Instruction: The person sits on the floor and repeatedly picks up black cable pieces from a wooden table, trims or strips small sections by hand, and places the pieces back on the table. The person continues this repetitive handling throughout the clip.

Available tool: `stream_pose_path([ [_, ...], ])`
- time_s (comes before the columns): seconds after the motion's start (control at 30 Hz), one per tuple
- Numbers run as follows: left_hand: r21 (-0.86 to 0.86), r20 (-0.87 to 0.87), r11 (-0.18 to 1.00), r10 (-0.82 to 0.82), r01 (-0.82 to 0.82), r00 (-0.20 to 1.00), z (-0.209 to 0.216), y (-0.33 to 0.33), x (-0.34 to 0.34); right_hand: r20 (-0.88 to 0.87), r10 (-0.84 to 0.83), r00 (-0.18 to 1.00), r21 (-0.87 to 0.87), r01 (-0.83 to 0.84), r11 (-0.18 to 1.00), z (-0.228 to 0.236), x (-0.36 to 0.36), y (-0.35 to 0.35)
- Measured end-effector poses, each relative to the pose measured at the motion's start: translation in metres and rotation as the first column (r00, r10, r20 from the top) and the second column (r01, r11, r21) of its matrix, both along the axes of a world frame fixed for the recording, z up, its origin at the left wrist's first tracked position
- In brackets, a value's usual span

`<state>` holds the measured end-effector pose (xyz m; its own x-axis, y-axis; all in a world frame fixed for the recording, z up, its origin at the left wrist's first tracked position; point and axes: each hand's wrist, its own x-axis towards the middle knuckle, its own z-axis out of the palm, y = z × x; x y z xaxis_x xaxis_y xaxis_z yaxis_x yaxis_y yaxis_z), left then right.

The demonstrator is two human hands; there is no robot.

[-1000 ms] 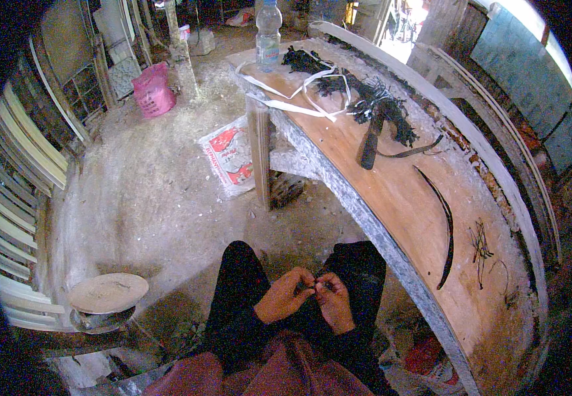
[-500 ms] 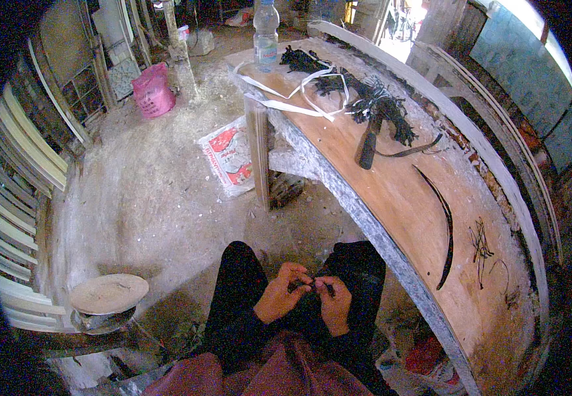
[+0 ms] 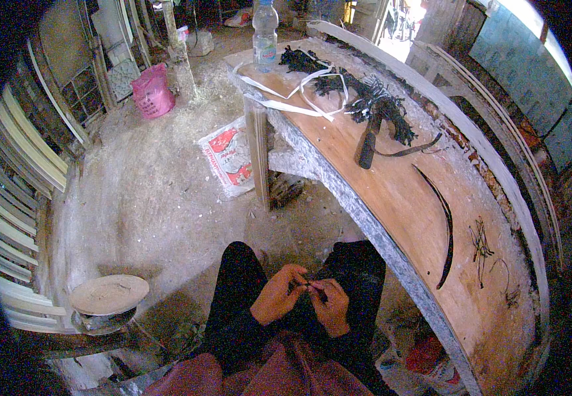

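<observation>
Above my lap, my left hand (image 3: 278,297) and my right hand (image 3: 331,306) meet at the fingertips, both pinched closed. A small dark strand-like piece (image 3: 308,282) shows between them, too small and dark to tell its kind. On the wooden worktable (image 3: 391,191) to the right lies a long, curved black strip (image 3: 445,228). Beyond it rests a dark tool handle (image 3: 366,150), against a heap of black strips tied in bundles (image 3: 375,99). Several thin black strands (image 3: 479,247) lie in a loose tangle nearer the table's right side.
A white strap (image 3: 292,107) loops over the table's far end, beside a clear plastic bottle (image 3: 265,43). On the floor are a printed sack (image 3: 228,158) and a pink bag (image 3: 153,92). A round-topped stool (image 3: 109,295) stands at left, near stacked pale slats (image 3: 12,234).
My right hand's fingers have shifted slightly left, closer to the left fingertips, and its wrist has turned a little. The things on the table have not moved.
</observation>
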<state>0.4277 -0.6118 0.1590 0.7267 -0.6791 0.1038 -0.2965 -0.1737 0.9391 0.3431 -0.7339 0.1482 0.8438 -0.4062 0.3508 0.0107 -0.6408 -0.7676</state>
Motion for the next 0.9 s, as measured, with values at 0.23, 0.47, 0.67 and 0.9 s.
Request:
stream_pose_path([
  [0.23, -0.017, 0.086, 0.999, 0.036, -0.035, 0.996, -0.013, -0.007, -0.006, -0.042, -0.023, 0.999, 0.06, 0.026, 0.998, -0.003, -0.002, 0.001],
  [0.47, -0.018, 0.002, 0.998, 0.064, -0.064, 0.998, -0.017, -0.012, -0.014, -0.209, 0.12, 0.97, 0.56, 0.018, 0.828, -0.009, -0.005, -0.008],
  [0.67, -0.051, -0.134, 0.992, 0.11, -0.118, 0.985, -0.003, -0.016, -0.015, -0.022, 0.229, 0.973, 0.894, -0.083, 0.441, -0.017, -0.008, -0.015],
  [0.9, 0.004, -0.135, 0.995, 0.096, -0.097, 0.986, -0.005, -0.016, -0.012, 0.161, 0.176, 0.971, 0.976, -0.13, -0.174, -0.034, -0.01, -0.021],
])
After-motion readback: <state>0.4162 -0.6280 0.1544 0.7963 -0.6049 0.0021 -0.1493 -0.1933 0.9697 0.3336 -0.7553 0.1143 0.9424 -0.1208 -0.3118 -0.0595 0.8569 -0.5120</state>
